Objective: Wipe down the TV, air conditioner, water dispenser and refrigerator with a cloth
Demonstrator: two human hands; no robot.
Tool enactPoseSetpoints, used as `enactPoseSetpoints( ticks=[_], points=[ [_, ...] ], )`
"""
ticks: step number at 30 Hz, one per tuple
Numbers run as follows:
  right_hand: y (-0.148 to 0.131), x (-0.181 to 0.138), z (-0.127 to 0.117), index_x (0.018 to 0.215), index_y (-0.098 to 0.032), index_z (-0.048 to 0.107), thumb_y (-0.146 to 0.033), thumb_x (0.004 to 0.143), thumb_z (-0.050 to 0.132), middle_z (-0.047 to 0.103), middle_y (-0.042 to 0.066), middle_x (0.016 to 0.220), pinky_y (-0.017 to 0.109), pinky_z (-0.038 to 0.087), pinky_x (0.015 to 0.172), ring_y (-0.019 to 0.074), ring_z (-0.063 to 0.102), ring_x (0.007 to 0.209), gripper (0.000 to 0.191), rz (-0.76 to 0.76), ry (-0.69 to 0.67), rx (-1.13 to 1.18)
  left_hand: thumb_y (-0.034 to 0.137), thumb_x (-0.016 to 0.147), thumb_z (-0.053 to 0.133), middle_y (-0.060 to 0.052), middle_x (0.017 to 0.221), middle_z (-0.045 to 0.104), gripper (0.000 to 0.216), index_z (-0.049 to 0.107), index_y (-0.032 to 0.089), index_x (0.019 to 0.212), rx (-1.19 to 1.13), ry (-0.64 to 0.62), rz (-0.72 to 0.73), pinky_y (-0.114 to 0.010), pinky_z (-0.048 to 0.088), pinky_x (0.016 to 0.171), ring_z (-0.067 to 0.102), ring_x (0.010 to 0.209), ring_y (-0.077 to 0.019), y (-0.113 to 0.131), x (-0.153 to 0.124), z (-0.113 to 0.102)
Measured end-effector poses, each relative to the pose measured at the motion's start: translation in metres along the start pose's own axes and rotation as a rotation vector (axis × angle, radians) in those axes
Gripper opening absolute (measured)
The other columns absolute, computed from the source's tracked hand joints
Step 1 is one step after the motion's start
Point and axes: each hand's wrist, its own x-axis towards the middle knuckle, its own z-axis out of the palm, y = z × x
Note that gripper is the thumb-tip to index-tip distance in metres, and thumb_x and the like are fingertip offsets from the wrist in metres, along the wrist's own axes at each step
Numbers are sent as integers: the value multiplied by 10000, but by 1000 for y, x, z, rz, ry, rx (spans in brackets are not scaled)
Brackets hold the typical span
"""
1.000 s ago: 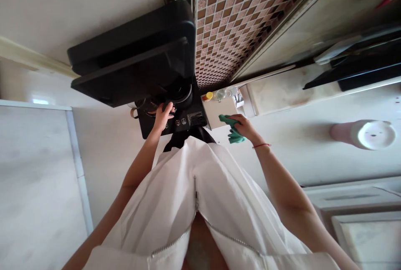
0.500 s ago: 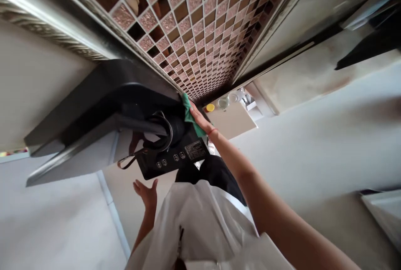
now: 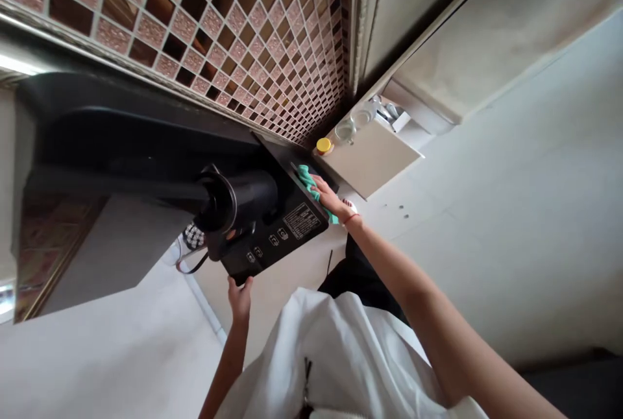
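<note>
A person in a white top [image 3: 360, 335] bends over a black machine [image 3: 272, 263], one hand on either side of its flat panel. The right hand [image 3: 329, 197], a red band [image 3: 351, 218] at the wrist, holds a green cloth [image 3: 305, 176] against the panel's right end; its grip is on the cloth, the fingers stretched over the fabric, and part of the cloth shows beneath the palm near the corner. The left hand [image 3: 239, 294] meets the panel's front edge at the left corner, thumb and fingers spread; whether that grip is clenched on the edge cannot be told.

White icons [image 3: 278, 237] and a block of fine print [image 3: 302, 221] mark the panel, the print just beside the right hand. Behind the icons, a black cylinder [image 3: 253, 195] lies tilted to the left, a metal rim around its open end. A dark strap [image 3: 195, 268] curves out near the left side.

Beyond the right hand, a yellow-lidded jar [image 3: 324, 145] and two glasses [image 3: 345, 131] line the back of a beige worktop [image 3: 372, 163]. Pink and brown mosaic tiles [image 3: 272, 17] cover the wall above.
</note>
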Motion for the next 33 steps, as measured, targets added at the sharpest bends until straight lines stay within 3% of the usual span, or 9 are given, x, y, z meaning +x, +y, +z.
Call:
enactPoseSetpoints(
  ticks=[2, 4, 6, 9, 11, 13, 18, 25, 33],
  points=[
    [-11, 15, -2, 1445, -195, 675, -617, 1189, 390, 772, 69, 1317, 385, 591, 1161, 216, 673, 1234, 570, 54, 18, -22, 284, 888, 721, -187, 1174, 820, 427, 687, 135, 1287, -21, 2, 4, -449, 617, 1054, 782, 1219, -370, 2, 2, 2],
    [-50, 39, -9, 1532, -127, 596, -515, 1226, 285, 729, 79, 1429, 367, 538, 1246, 171, 640, 1309, 583, -46, 55, -87, 274, 893, 728, -220, 1194, 812, 373, 688, 117, 1229, -41, 1, 2, -426, 618, 1033, 790, 1193, -361, 5, 6, 4],
    [-111, 70, -19, 1600, -62, 515, -409, 1229, 305, 613, 99, 1601, 375, 437, 1336, 136, 557, 1470, 551, -344, 122, -214, 268, 879, 752, -230, 1164, 813, 308, 692, 130, 1149, -53, 2, -10, -433, 624, 1002, 798, 1155, -368, 10, 10, 5],
    [-207, 119, -28, 1592, -21, 543, -378, 1181, 289, 469, 120, 1725, 495, 433, 1296, 222, 380, 1663, 601, -865, 211, -458, 266, 844, 788, -208, 1084, 819, 233, 685, 175, 1032, -65, 6, -38, -470, 628, 981, 800, 1124, -390, 16, 13, 5],
    [-248, 146, -26, 1541, -46, 622, -343, 1155, 224, 460, 110, 1730, 526, 482, 1225, 265, 365, 1669, 629, -1044, 188, -608, 262, 832, 796, -186, 1068, 824, 226, 678, 192, 1011, -81, 7, -52, -475, 626, 991, 799, 1130, -388, 17, 11, 4],
    [-264, 165, -19, 1535, -82, 639, -268, 1156, 240, 431, 86, 1756, 502, 471, 1241, 243, 376, 1653, 581, -1097, 120, -705, 256, 828, 798, -175, 1091, 829, 256, 683, 193, 1048, -99, 14, -64, -460, 621, 1011, 798, 1152, -377, 16, 5, 3],
    [-232, 186, 0, 1621, -204, 564, -298, 1212, 227, 271, -19, 1843, 565, 327, 1346, 228, 256, 1703, 539, -1024, -65, -660, 221, 795, 783, -148, 1102, 835, 401, 707, 191, 1188, -101, 42, -115, -451, 605, 1054, 784, 1220, -381, 17, -10, -3],
    [-137, 193, 3, 1491, -492, 677, -417, 1147, 481, 403, -107, 1783, 688, 276, 1392, 332, 269, 1726, 404, -722, -435, -471, 244, 756, 774, -84, 1009, 828, 492, 712, 185, 1241, -62, -8, -203, -395, 618, 963, 804, 1094, -344, 24, -16, -13],
    [-64, 174, -11, 1527, -474, 649, -252, 1136, 328, 573, -42, 1640, 731, 309, 1362, 362, 407, 1638, 553, -532, -571, -418, 259, 753, 754, -21, 877, 777, 541, 726, 219, 1292, -27, -34, -234, -404, 613, 937, 783, 1006, -320, 27, -22, -19]
  ],
)
